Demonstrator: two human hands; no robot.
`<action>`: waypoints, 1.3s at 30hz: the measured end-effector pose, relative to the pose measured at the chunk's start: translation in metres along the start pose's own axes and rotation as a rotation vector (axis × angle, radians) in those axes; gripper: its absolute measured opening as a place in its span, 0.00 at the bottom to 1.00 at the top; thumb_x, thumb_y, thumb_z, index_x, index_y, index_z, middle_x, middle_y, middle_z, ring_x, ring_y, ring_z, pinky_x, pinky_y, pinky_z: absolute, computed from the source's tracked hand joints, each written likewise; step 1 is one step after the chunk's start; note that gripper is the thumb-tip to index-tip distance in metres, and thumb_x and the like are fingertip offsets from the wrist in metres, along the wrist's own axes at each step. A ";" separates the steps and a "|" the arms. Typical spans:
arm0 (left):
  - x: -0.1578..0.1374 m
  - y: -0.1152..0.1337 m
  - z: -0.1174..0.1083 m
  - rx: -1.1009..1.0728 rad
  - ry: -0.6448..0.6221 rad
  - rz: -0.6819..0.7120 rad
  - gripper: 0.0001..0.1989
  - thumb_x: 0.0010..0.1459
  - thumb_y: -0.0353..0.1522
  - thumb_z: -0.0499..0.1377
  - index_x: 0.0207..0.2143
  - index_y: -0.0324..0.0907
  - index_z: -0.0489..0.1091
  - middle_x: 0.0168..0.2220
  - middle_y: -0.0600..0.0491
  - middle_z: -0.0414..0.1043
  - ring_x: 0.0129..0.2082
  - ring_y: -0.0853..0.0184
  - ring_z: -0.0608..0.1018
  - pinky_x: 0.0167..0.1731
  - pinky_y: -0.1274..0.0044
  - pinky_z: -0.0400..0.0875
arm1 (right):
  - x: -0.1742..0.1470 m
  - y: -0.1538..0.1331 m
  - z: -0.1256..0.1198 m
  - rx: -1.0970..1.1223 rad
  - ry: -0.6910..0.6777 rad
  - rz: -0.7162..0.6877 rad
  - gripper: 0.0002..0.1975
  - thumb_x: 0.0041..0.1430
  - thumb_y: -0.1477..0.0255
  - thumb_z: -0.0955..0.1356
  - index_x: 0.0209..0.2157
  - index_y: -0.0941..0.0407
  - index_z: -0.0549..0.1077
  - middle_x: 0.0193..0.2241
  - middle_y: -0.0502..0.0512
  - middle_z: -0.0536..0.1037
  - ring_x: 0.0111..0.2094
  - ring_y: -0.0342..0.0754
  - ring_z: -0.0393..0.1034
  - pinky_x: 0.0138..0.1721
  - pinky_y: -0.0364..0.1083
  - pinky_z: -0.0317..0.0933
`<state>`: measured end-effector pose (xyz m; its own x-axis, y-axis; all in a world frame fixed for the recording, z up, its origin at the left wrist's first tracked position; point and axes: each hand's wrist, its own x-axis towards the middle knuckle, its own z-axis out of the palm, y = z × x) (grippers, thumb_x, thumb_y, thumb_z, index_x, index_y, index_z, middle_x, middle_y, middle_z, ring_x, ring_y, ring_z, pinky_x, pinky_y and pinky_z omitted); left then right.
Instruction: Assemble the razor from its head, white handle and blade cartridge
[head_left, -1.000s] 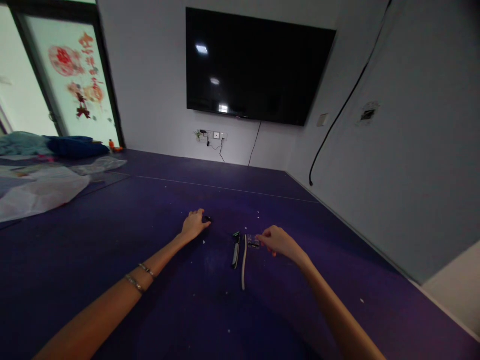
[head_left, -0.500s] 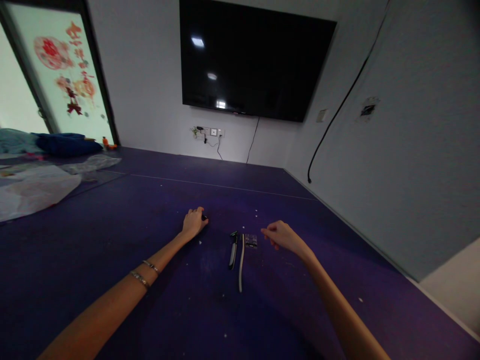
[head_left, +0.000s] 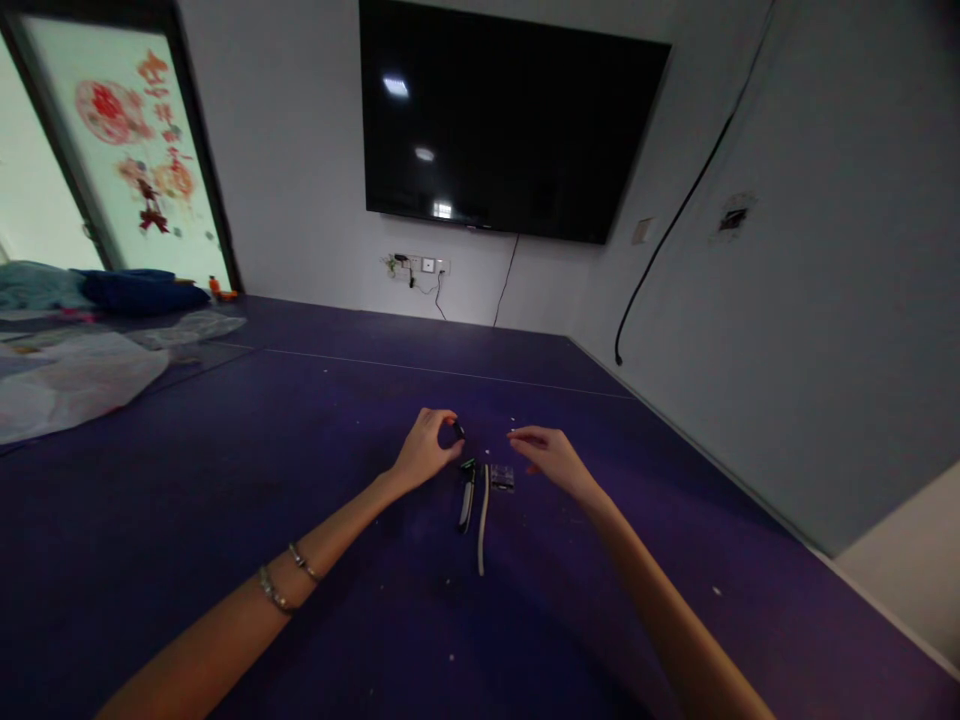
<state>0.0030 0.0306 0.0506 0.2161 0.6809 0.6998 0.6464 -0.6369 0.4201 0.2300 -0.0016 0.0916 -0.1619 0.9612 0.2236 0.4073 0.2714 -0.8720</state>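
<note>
My left hand [head_left: 426,450] pinches a small black object [head_left: 458,429] between thumb and fingertips, raised over the purple surface; its kind is too small to make out. Across from it, my right hand [head_left: 551,460] hovers with the fingers stretched toward the left and the thumb apart below, holding nothing I can see. Between and below the hands lies a razor-like tool [head_left: 466,505] with a grey and black handle. Beside it rests a thin whitish strip or tube [head_left: 483,530]. A small clear case or packet [head_left: 502,479] with dark parts sits right of the strip's top end.
The purple surface [head_left: 315,420] carries scattered white specks. Crumpled plastic sheeting [head_left: 90,375] and dark blue cloth [head_left: 142,290] lie at the left. A black cable [head_left: 686,200] hangs along the right wall, and a television [head_left: 510,120] is mounted ahead.
My left hand has lifted the small black object and brought it rightward, toward the middle. My right hand has shifted slightly left and up, and its fingers have opened.
</note>
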 end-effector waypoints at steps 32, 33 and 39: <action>-0.020 0.061 -0.016 -0.201 -0.083 0.185 0.29 0.49 0.29 0.59 0.54 0.46 0.55 0.47 0.48 0.65 0.49 0.61 0.65 0.48 0.62 0.62 | -0.013 -0.016 0.030 0.472 -0.031 0.194 0.15 0.38 0.68 0.72 0.31 0.60 0.75 0.26 0.53 0.76 0.24 0.42 0.69 0.23 0.40 0.63; -0.020 0.062 -0.015 -0.241 -0.079 0.147 0.30 0.48 0.29 0.60 0.54 0.46 0.55 0.48 0.48 0.65 0.50 0.61 0.65 0.49 0.62 0.61 | -0.013 -0.017 0.030 0.463 -0.024 0.188 0.15 0.38 0.68 0.72 0.32 0.60 0.75 0.26 0.54 0.76 0.24 0.42 0.69 0.23 0.40 0.62; -0.017 0.061 -0.004 -0.612 -0.094 -0.339 0.20 0.47 0.30 0.61 0.45 0.41 0.65 0.42 0.47 0.71 0.43 0.63 0.73 0.44 0.68 0.67 | -0.010 -0.018 0.029 0.372 0.063 0.051 0.18 0.42 0.68 0.68 0.38 0.58 0.73 0.27 0.52 0.75 0.27 0.44 0.68 0.20 0.39 0.61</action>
<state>0.0356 -0.0209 0.0667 0.1554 0.8884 0.4319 0.1679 -0.4547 0.8747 0.1985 -0.0177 0.0927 -0.0894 0.9773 0.1923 0.0572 0.1978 -0.9786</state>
